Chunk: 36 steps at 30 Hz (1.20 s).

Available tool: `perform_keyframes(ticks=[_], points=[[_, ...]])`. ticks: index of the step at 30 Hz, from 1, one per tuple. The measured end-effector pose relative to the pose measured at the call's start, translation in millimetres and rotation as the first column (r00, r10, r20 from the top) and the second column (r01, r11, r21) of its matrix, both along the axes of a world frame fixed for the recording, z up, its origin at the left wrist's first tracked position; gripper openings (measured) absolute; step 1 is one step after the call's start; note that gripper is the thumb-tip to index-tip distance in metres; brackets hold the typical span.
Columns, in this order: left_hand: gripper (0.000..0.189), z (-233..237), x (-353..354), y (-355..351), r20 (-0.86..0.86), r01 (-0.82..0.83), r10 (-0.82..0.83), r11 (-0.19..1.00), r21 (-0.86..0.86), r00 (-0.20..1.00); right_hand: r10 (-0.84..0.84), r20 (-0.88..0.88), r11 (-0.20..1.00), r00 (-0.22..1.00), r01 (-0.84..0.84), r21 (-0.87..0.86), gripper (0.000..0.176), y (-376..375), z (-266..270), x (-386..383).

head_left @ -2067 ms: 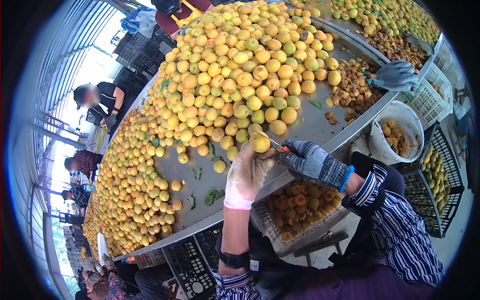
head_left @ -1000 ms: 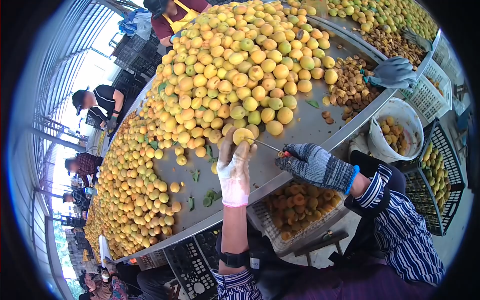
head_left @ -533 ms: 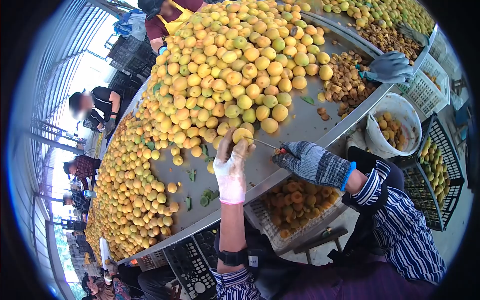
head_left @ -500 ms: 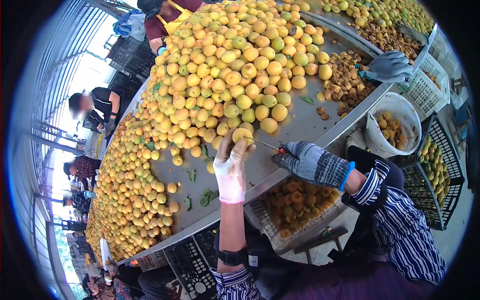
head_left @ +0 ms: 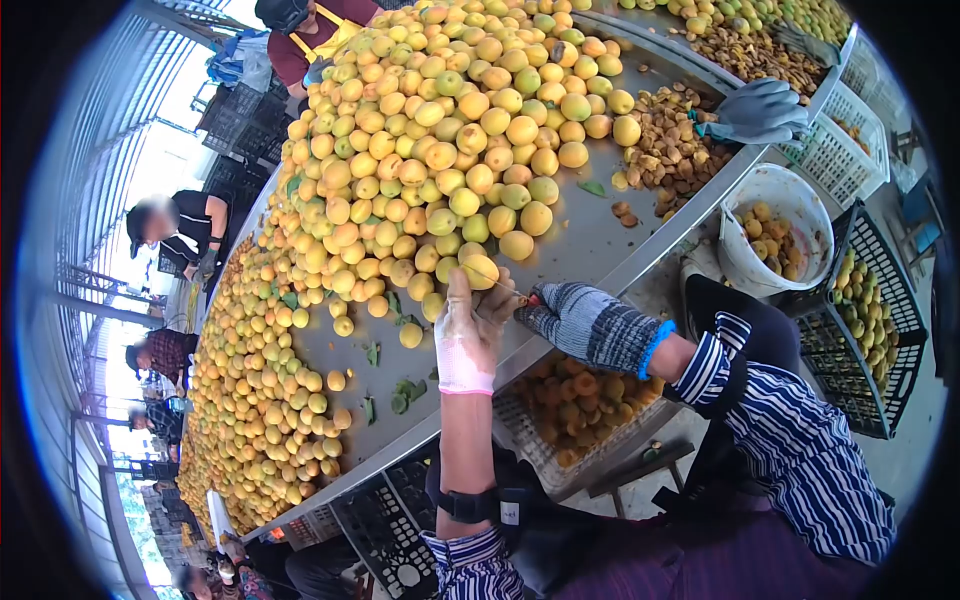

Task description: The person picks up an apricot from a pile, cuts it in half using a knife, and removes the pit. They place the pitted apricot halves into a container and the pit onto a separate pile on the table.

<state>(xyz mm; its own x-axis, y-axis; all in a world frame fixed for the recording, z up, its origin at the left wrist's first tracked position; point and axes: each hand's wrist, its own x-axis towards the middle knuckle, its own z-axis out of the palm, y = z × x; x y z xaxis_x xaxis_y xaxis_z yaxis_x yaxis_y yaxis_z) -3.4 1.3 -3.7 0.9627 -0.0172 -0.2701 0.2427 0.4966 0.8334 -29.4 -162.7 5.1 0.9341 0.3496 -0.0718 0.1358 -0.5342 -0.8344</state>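
The long metal table point(head_left: 590, 240) carries a broad heap of yellow fruit point(head_left: 440, 130), and beside the person on the right a black crate point(head_left: 895, 395) holds whole yellow fruit. Under the table's near edge a white mesh basket point(head_left: 515, 432) is filled with halved orange fruit, and a white bucket point(head_left: 735, 275) just past it holds a few pieces. Over the table's edge the white-gloved left hand point(head_left: 465, 335) grips an apricot point(head_left: 480, 272) in curled fingers, while the dark-gloved right hand point(head_left: 585, 325) is fisted on a thin knife point(head_left: 508, 291) whose tip meets that apricot.

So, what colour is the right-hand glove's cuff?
The cuff is bright blue; head view shows it best.
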Motion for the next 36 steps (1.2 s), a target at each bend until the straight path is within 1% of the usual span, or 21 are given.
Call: perform_keyframes(ticks=[2,4,5,7,9,10,12,14,17,18,21,22,24,25,27,28,30,31,33,34,36], points=[[0.047,2,2,1,-0.021,-0.001,0.002,0.998,0.058,1.000,-0.023,0.008,0.999,1.000,0.023,0.043,0.027,-2,-5,1],[0.047,1,4,6,0.076,0.026,-0.049,0.959,0.282,0.996,-0.048,0.012,0.995,0.999,0.047,0.084,0.027,-4,-5,2],[0.047,2,4,8,0.077,0.027,-0.050,0.959,0.280,0.996,-0.045,-0.006,0.996,0.999,0.045,0.077,0.027,-6,-3,2],[0.045,5,3,9,0.147,-0.027,-0.057,0.858,0.513,0.987,-0.039,-0.025,0.997,0.999,0.041,0.067,0.027,-7,-1,0],[0.047,16,0,6,0.178,-0.032,-0.078,0.838,0.544,0.981,-0.063,0.124,0.997,0.990,0.056,0.057,0.025,-7,-2,-5],[0.049,20,-1,5,0.209,-0.037,-0.103,0.817,0.575,0.973,-0.059,0.124,0.997,0.991,0.053,0.055,0.025,-7,-2,-6],[0.049,21,-1,8,0.193,-0.020,-0.124,0.791,0.611,0.973,-0.039,0.234,0.994,0.972,0.061,-0.087,0.023,-9,0,-7],[0.049,19,0,10,0.176,-0.001,-0.148,0.762,0.648,0.973,-0.039,0.231,0.994,0.972,0.060,-0.087,0.023,-11,5,-8],[0.050,13,2,6,0.235,-0.091,-0.123,0.680,0.728,0.964,-0.051,0.228,0.995,0.972,0.069,-0.072,0.022,-8,4,-7],[0.050,12,1,4,0.234,-0.090,-0.123,0.679,0.729,0.965,-0.062,0.228,0.995,0.972,0.078,-0.062,0.021,-7,2,-7],[0.053,9,-2,-6,0.084,-0.060,0.024,0.886,0.459,0.996,-0.109,0.227,0.987,0.968,0.132,-0.092,0.019,7,-4,-11],[0.053,10,-1,-8,0.083,-0.058,0.022,0.887,0.458,0.996,-0.110,0.227,0.987,0.968,0.134,-0.094,0.019,9,-6,-10],[0.054,14,1,-10,-0.118,-0.056,0.080,0.978,0.200,0.990,-0.089,0.228,0.980,0.969,0.127,-0.154,0.028,13,-9,-11],[0.054,17,2,-8,-0.118,-0.057,0.082,0.978,0.199,0.990,-0.087,0.229,0.980,0.970,0.125,-0.155,0.028,14,-7,-11],[0.053,21,3,-2,-0.224,0.070,-0.042,0.990,0.120,0.974,-0.069,0.240,0.972,0.968,0.119,-0.203,0.028,15,-3,-13],[0.053,21,2,-1,-0.222,0.066,-0.038,0.991,0.120,0.974,-0.065,0.242,0.972,0.968,0.116,-0.203,0.028,14,-2,-13],[0.054,21,2,2,-0.211,0.092,-0.046,0.973,0.213,0.976,-0.078,0.275,0.981,0.958,0.123,-0.150,0.027,11,-1,-11],[0.054,19,0,4,-0.204,0.088,-0.044,0.973,0.214,0.978,-0.076,0.282,0.981,0.956,0.122,-0.149,0.027,9,0,-10],[0.055,14,-5,4,0.111,0.012,-0.086,0.841,0.540,0.990,-0.083,0.279,0.988,0.957,0.115,-0.099,0.021,6,1,-8],[0.055,13,-5,2,0.116,0.008,-0.084,0.844,0.537,0.990,-0.081,0.284,0.988,0.955,0.114,-0.103,0.021,5,2,-7],[0.055,10,-6,-3,0.228,-0.104,-0.086,0.699,0.707,0.970,-0.082,0.242,0.992,0.967,0.102,-0.073,0.022,5,0,-10]])
